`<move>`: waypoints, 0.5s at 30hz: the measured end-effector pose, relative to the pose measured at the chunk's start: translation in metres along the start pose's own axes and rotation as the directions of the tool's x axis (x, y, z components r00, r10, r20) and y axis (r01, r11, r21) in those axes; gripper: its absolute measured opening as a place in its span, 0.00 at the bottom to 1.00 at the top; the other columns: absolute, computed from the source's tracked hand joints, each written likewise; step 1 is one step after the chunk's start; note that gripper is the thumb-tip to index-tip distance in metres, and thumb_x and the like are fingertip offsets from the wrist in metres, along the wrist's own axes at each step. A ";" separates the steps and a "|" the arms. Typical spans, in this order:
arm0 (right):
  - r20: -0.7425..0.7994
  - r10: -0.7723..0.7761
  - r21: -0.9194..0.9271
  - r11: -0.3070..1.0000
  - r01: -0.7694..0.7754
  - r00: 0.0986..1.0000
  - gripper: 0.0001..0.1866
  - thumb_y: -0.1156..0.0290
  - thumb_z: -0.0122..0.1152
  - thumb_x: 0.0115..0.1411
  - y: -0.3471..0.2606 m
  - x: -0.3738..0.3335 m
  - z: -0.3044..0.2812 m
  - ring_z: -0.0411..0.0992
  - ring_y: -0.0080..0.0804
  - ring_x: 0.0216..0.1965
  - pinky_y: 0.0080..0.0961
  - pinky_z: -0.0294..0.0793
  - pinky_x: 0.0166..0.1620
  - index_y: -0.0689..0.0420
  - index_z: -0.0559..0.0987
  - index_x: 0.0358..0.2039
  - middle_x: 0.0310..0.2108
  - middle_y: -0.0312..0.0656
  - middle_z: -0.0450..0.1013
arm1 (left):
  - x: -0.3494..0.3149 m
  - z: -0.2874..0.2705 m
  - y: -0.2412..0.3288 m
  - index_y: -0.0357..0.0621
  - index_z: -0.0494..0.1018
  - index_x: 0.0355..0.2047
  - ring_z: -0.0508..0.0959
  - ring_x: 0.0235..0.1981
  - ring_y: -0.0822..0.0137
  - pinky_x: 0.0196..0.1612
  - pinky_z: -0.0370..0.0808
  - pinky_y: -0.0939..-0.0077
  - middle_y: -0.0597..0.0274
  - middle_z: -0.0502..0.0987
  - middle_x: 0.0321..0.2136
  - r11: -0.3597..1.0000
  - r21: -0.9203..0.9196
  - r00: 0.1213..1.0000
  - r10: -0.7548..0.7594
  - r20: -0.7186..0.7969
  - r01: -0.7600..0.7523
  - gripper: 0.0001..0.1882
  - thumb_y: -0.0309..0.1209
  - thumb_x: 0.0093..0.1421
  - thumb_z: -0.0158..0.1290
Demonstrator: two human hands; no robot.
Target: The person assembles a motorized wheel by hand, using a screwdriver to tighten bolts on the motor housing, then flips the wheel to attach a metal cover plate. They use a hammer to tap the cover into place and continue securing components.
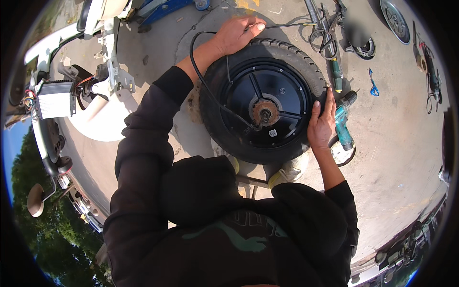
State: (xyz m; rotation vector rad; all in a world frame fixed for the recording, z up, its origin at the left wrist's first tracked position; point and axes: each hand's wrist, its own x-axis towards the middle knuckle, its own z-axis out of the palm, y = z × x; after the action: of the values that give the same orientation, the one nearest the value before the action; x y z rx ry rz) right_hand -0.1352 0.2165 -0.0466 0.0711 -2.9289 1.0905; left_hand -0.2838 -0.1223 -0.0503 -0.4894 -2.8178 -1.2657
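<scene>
A wheel with a black tyre (213,131) and a glossy black hub motor (239,103) is in front of me, its rusty-ringed axle (265,114) facing up. From the axle a black cable (209,89) loops left and up to my left hand (237,34). That hand is closed on the cable beyond the tyre's far edge; a thin dark length continues to the right of it. My right hand (322,123) lies along the tyre's right side, fingers stretched and thumb apart. Beside that hand is a teal cordless drill (342,122).
Scissors (322,43) and a green-handled tool (337,74) lie at the far right, with blue ties (373,85) nearby. A round tin (343,154) is by the drill. A white vehicle frame (112,62) stands left; a blue jack-like tool (165,12) is at the back.
</scene>
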 end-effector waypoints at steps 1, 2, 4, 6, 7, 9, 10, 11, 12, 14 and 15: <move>0.018 0.016 -0.010 1.000 -0.016 1.000 0.31 0.59 0.50 0.75 0.001 0.000 0.000 0.66 0.62 0.65 0.46 0.71 0.62 0.56 0.60 0.73 0.65 0.62 0.66 | -0.003 -0.003 -0.001 0.44 0.79 0.52 0.81 0.46 0.47 0.52 0.76 0.59 0.50 0.82 0.42 0.998 0.055 0.999 -0.026 -0.019 0.027 0.27 0.52 0.75 0.41; 0.007 0.028 0.002 1.000 -0.028 1.000 0.31 0.56 0.49 0.75 0.006 -0.001 -0.001 0.66 0.62 0.65 0.47 0.70 0.63 0.54 0.60 0.73 0.65 0.61 0.65 | -0.002 -0.002 0.002 0.44 0.79 0.52 0.80 0.47 0.47 0.52 0.76 0.59 0.50 0.82 0.44 0.997 0.071 0.995 -0.029 -0.094 0.036 0.25 0.49 0.75 0.41; 0.001 0.039 0.046 0.998 -0.039 0.999 0.32 0.54 0.49 0.74 0.006 0.001 0.002 0.66 0.61 0.65 0.46 0.69 0.64 0.53 0.61 0.73 0.65 0.60 0.65 | -0.016 -0.016 0.004 0.42 0.78 0.54 0.79 0.49 0.46 0.54 0.75 0.59 0.49 0.81 0.47 0.988 0.129 0.965 -0.054 -0.257 0.090 0.22 0.44 0.76 0.41; 0.006 0.099 0.019 0.995 -0.099 0.995 0.31 0.54 0.51 0.73 0.000 0.000 0.002 0.67 0.58 0.65 0.46 0.70 0.64 0.51 0.62 0.73 0.66 0.57 0.66 | -0.041 -0.031 0.018 0.42 0.76 0.54 0.77 0.52 0.45 0.55 0.74 0.57 0.51 0.78 0.50 0.969 0.243 0.960 0.033 -0.278 0.037 0.20 0.42 0.75 0.45; -0.025 0.074 0.027 0.997 -0.073 0.997 0.31 0.54 0.51 0.73 0.002 0.003 0.004 0.68 0.58 0.64 0.45 0.70 0.63 0.51 0.63 0.72 0.65 0.56 0.67 | -0.053 -0.038 0.026 0.43 0.77 0.53 0.78 0.51 0.47 0.55 0.75 0.56 0.53 0.79 0.50 0.935 0.350 0.951 0.157 -0.266 -0.057 0.18 0.40 0.73 0.48; -0.082 0.043 0.032 0.999 -0.040 0.996 0.30 0.55 0.52 0.72 0.005 0.004 0.005 0.70 0.58 0.62 0.46 0.72 0.62 0.50 0.65 0.71 0.64 0.55 0.68 | -0.082 -0.049 0.046 0.45 0.77 0.52 0.78 0.50 0.50 0.55 0.76 0.56 0.57 0.79 0.49 0.844 0.506 0.943 0.291 -0.159 -0.175 0.15 0.36 0.69 0.52; -0.073 0.064 0.008 0.998 -0.063 0.995 0.31 0.54 0.52 0.73 0.004 0.000 0.004 0.69 0.58 0.62 0.45 0.72 0.62 0.51 0.64 0.72 0.64 0.56 0.68 | -0.101 -0.050 0.058 0.46 0.77 0.52 0.78 0.50 0.51 0.54 0.77 0.58 0.58 0.79 0.50 0.804 0.555 0.950 0.303 -0.079 -0.211 0.14 0.34 0.68 0.53; -0.070 0.086 -0.018 0.996 -0.088 0.994 0.31 0.53 0.51 0.73 0.005 0.000 0.003 0.69 0.58 0.62 0.45 0.71 0.62 0.52 0.64 0.72 0.64 0.57 0.68 | -0.109 -0.049 0.062 0.46 0.77 0.51 0.78 0.50 0.53 0.54 0.77 0.59 0.60 0.79 0.50 0.760 0.598 0.949 0.315 0.002 -0.254 0.14 0.32 0.66 0.54; -0.058 0.108 -0.042 0.993 -0.110 0.992 0.32 0.52 0.50 0.73 0.004 -0.002 0.003 0.69 0.59 0.62 0.45 0.71 0.62 0.53 0.63 0.72 0.63 0.57 0.69 | -0.116 -0.050 0.062 0.47 0.77 0.51 0.78 0.52 0.54 0.54 0.78 0.60 0.60 0.78 0.51 0.748 0.578 0.939 0.328 0.105 -0.326 0.14 0.31 0.66 0.55; -0.075 0.101 -0.033 0.994 -0.103 0.992 0.30 0.54 0.53 0.72 0.004 -0.002 0.004 0.70 0.57 0.62 0.46 0.73 0.61 0.50 0.65 0.71 0.64 0.54 0.69 | -0.132 -0.053 0.061 0.47 0.77 0.51 0.77 0.55 0.56 0.54 0.78 0.62 0.61 0.77 0.54 0.729 0.517 0.893 0.332 0.306 -0.448 0.14 0.29 0.65 0.56; -0.083 0.077 -0.020 0.997 -0.079 0.994 0.30 0.54 0.53 0.72 0.007 -0.001 0.006 0.70 0.57 0.61 0.46 0.73 0.61 0.50 0.65 0.71 0.63 0.55 0.69 | -0.136 -0.054 0.060 0.47 0.76 0.51 0.77 0.54 0.58 0.51 0.79 0.67 0.62 0.76 0.54 0.736 0.509 0.890 0.308 0.335 -0.446 0.17 0.25 0.61 0.57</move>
State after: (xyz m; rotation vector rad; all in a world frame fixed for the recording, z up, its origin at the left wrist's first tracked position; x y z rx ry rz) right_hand -0.1348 0.2176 -0.0556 -0.0874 -2.8927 1.0423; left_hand -0.1436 -0.1618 0.0106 -1.1476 -2.8425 -0.2583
